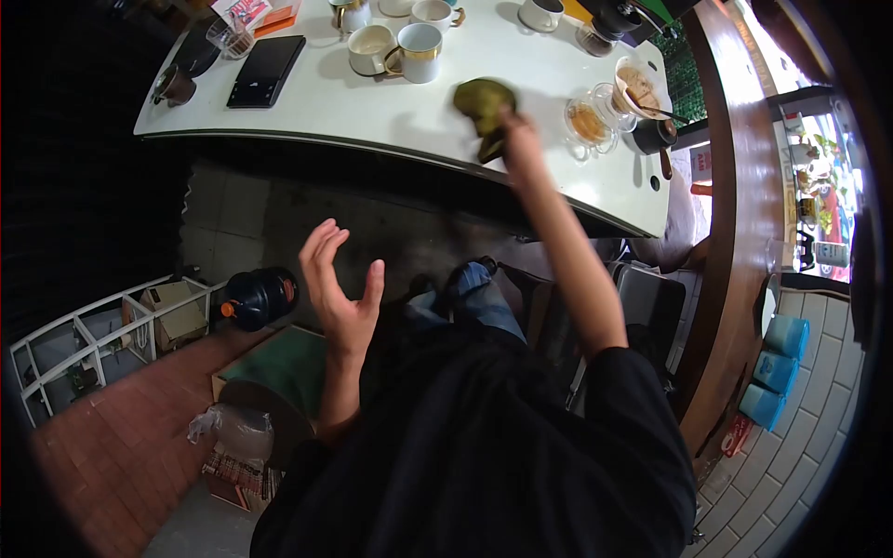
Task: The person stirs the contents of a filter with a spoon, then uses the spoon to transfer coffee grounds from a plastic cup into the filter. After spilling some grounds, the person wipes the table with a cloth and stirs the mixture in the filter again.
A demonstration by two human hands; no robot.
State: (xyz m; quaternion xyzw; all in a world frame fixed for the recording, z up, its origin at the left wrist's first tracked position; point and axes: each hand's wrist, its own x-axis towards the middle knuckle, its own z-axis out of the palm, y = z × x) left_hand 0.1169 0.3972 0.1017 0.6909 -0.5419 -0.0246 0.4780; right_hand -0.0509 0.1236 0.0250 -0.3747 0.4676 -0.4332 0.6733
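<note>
My right hand is closed on a crumpled olive-green cloth, smeared by motion, over the front part of the white table. To the right of the cloth stand a glass coffee server with brown liquid and a dripper with a paper filter and wet grounds. Left of it are a white mug with a gold band and a cream cup. My left hand hangs in the air short of the table's front edge, fingers spread and holding nothing.
A flat black device, a drinking glass and a small dark cup sit on the table's left side. At the right lies a dark handled pot. A large water bottle and a white rack are on the floor.
</note>
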